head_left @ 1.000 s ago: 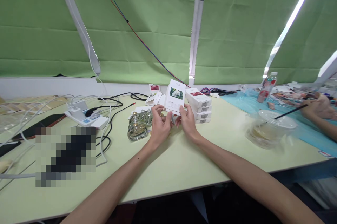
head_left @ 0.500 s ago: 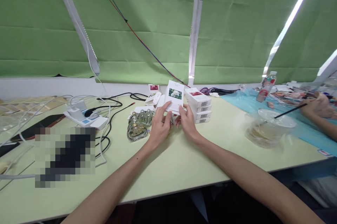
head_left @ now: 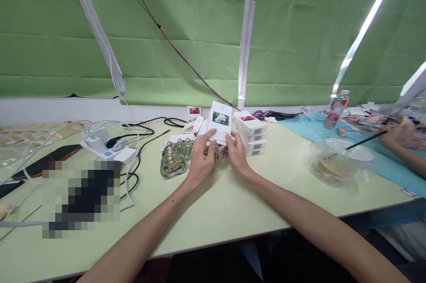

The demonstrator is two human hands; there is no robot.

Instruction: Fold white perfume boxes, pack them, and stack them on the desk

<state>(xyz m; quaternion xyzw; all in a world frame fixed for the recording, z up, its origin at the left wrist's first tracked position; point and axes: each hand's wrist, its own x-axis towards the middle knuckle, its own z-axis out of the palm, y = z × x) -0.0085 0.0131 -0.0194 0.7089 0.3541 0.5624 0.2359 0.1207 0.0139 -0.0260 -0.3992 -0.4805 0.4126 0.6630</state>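
Both of my hands hold a small white box [head_left: 220, 116] with a white flower printed on its face, tilted up toward me above the table. My left hand [head_left: 202, 155] grips its lower left, fingers on the front edge. At the lower right, my right hand [head_left: 237, 155] has its thumb on the face and fingers curled beneath. The underside of the box is hidden by my hands. Just right of it stands a stack of white boxes [head_left: 254, 135] with barcodes and a red flower on top. Left of my left hand lie several clear-wrapped metallic pieces [head_left: 173, 161].
White cards or boxes [head_left: 193, 124] lie behind the wrapped pieces. A power strip [head_left: 104, 149] with tangled cables sits left, near a dark phone [head_left: 49, 161]. Rightward are a clear plastic tub [head_left: 336, 165] with a black straw, a bottle [head_left: 337, 109] and another person's hand [head_left: 401, 134].
Almost nothing differs. Both hands keep the same grip on the white box, and the view has shifted very slightly.
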